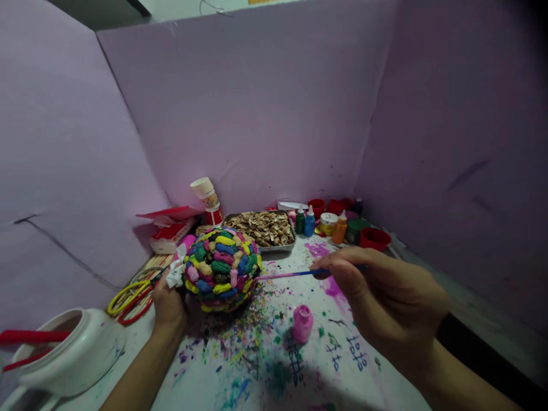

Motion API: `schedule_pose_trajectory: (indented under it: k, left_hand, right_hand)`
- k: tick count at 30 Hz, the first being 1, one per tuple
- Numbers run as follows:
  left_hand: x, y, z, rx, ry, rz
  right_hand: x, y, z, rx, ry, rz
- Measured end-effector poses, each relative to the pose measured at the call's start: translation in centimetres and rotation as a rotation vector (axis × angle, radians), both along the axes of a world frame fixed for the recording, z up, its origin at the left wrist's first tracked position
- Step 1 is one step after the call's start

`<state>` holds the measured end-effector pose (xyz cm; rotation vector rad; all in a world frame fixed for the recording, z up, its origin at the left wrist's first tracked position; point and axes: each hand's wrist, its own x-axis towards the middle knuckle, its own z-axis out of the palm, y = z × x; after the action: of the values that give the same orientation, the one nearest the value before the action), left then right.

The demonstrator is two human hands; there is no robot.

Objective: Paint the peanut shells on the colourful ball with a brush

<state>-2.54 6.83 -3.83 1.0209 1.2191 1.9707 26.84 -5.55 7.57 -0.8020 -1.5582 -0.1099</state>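
Note:
A round ball [222,265] covered in peanut shells painted yellow, blue, green, pink and purple is held up left of the middle. My left hand [168,302] grips its left side, together with a crumpled white tissue [175,272]; the fingertips are hidden behind the ball. My right hand [385,297] pinches a thin paintbrush [295,274] with a blue and pink handle. The brush's far end touches the ball's right side. Between the hands, an open pink paint bottle [302,323] stands upright on the paint-spattered white table [265,365].
Behind the ball lies a metal tray [280,249] of shells. Paint bottles and red cups [374,238] stand at the back right. Stacked paper cups [205,194], a tissue box [166,237], scissors [139,297] and a white pitcher [81,354] are at the left. Purple panels surround the table.

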Motion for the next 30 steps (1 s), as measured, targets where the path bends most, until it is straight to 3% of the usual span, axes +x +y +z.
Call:
schedule_pose_trajectory:
  k: [23,30]
  left_hand:
    - [0.72,-0.47,0.92,-0.027,-0.105,-0.028]
    - [0.27,0.0,0.34,-0.024,-0.101,-0.029]
  right_hand:
    - [-0.34,0.33,-0.25,0.01,-0.054,0.039]
    - [-0.27,0.33,-0.53,0.019,-0.05,0.042]
